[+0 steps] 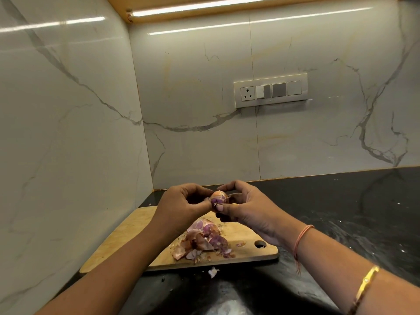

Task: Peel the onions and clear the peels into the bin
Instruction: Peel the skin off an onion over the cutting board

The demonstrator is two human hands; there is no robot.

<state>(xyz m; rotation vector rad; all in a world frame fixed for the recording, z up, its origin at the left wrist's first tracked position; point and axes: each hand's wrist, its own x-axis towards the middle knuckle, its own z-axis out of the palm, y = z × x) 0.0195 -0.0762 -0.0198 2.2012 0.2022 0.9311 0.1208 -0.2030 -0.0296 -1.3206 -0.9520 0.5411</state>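
Two wrist bands: gold bangle (367,283) nearer the elbow and pinkish thread (301,239) close to the hand, both on the right arm at the lower right.
Stray peel (213,272): one pale scrap on the dark counter, just in front of the board's near edge.
Cutting board (136,235): wooden, flat on the counter, set at an angle, with a hanging hole at its right end.
Peel pile (204,242): purple and brown skins heaped on the board's right half, small flakes scattered round it.
Onion (218,197): small, held in the air above the board's far edge, between both hands; papery brown skin on top, purple showing lower down.
Left hand (181,205): fingers curled, pinching the onion's left side with thumb and fingertips.
Right hand (247,210): fingers curled round the onion's right side, thumb pressed on its front at the purple patch.
Counter (341,201): black, glossy, speckled, running back to the wall.
Wall (204,133): white marble with grey veins, forming a corner at the left.
Switch panel (270,90): on the back wall, one socket and switches in a row.
Light strip (204,7): glowing under the cabinet at the very top.
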